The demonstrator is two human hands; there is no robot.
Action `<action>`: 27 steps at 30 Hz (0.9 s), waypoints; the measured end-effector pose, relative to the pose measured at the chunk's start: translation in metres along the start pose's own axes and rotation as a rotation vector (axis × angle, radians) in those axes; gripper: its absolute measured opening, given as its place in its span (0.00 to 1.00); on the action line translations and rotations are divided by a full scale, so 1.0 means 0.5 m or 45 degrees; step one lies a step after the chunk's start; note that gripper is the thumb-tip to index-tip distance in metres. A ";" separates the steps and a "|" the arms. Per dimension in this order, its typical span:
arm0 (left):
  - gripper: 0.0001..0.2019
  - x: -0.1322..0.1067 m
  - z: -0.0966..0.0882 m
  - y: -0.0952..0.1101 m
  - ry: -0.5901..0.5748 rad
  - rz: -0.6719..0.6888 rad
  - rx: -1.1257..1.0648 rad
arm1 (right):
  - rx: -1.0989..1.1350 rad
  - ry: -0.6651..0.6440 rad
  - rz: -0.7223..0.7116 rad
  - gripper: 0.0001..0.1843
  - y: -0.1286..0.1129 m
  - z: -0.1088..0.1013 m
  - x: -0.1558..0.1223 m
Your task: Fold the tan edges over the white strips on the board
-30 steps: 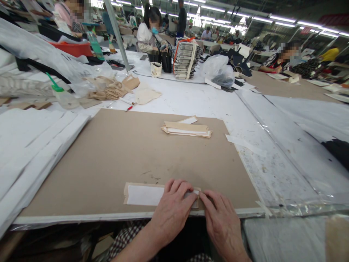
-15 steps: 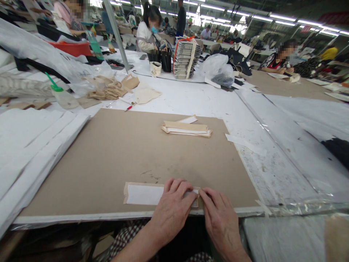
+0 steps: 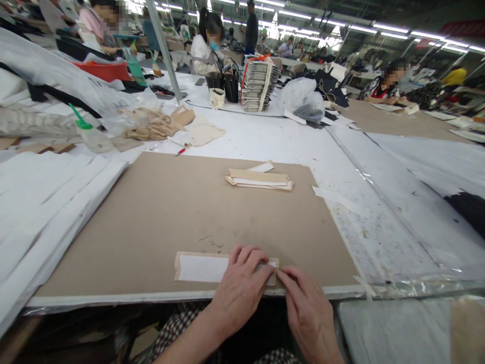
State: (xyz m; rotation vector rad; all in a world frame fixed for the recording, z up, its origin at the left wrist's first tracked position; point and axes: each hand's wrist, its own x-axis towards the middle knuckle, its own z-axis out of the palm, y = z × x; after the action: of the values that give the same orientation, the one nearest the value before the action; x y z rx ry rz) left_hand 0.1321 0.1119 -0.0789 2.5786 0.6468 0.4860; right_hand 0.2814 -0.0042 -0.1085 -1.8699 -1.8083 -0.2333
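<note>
A tan strip with a white paper strip stuck on it [image 3: 200, 268] lies near the front edge of a brown board [image 3: 170, 212]. My left hand [image 3: 240, 290] rests flat on the strip's right part, fingers stretched over it. Beside it, my right hand [image 3: 308, 313] has its fingers drawn together at the strip's right end, pinching at the edge. What they pinch is too small to make out.
A small stack of similar tan and white strips [image 3: 259, 178] lies further back on the board. White sheets [image 3: 41, 202] are piled at the left, with a green-capped bottle [image 3: 89, 134] behind them. Other people sit at tables further back. A plastic-covered table [image 3: 397, 212] extends to the right.
Both hands stay on the strip's right end. My right hand has drawn slightly back toward me, and the view has shifted a little.
</note>
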 end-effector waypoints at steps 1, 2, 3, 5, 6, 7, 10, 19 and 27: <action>0.09 0.000 0.000 0.000 0.003 0.000 0.001 | -0.029 -0.008 -0.013 0.17 -0.004 0.001 -0.001; 0.09 0.000 0.000 0.000 0.003 0.002 0.000 | -0.056 -0.015 -0.024 0.17 -0.007 0.001 0.000; 0.09 0.000 0.000 0.000 0.002 0.004 0.000 | -0.080 -0.023 -0.034 0.17 -0.009 0.001 0.001; 0.09 -0.001 0.000 0.001 0.002 0.005 -0.003 | -0.122 -0.032 -0.048 0.18 -0.010 0.000 0.006; 0.09 -0.002 0.000 0.002 0.001 0.003 -0.004 | -0.141 -0.038 -0.055 0.18 -0.010 -0.001 0.008; 0.09 -0.002 0.000 0.002 0.001 0.000 -0.003 | -0.155 -0.047 -0.066 0.18 -0.010 -0.002 0.010; 0.09 -0.002 0.000 0.001 0.000 -0.005 -0.001 | -0.167 -0.077 -0.101 0.18 -0.007 -0.005 0.014; 0.08 -0.005 0.007 -0.005 0.015 0.003 -0.004 | -0.114 -0.126 -0.231 0.23 0.021 -0.012 0.011; 0.07 -0.010 -0.004 0.005 0.169 -0.067 -0.274 | -0.179 -0.188 -0.308 0.25 0.032 -0.023 0.010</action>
State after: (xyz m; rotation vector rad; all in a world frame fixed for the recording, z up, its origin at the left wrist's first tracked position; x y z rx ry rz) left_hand 0.1279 0.1082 -0.0773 2.3368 0.6661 0.6749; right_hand 0.2998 -0.0049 -0.1003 -1.7996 -2.1717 -0.3236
